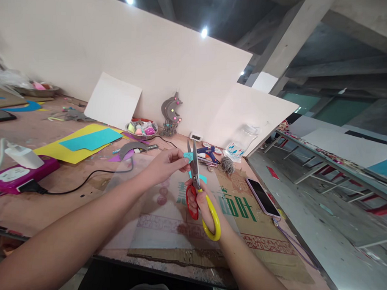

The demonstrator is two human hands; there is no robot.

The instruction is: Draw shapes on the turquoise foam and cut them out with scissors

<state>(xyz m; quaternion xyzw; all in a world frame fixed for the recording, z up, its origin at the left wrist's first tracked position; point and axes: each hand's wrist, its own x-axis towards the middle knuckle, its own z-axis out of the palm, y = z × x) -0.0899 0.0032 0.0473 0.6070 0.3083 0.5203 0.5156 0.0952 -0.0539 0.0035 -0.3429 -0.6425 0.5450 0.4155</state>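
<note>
Over the middle of the table, my left hand pinches a small piece of blue paper between thumb and fingers. Scissors with one red and one yellow handle are in my right hand, fingers through the loops. Their blades point up and away, slightly apart, with the paper at the left blade. Another blue scrap shows just behind the scissors. Beneath both hands lies a translucent sheet on printed cardboard.
Beyond my hands are a blue glue gun, a ball of grey twine and a clear plastic jar. A phone lies near the right edge. Yellow paper and a purple power strip with a black cord are at left.
</note>
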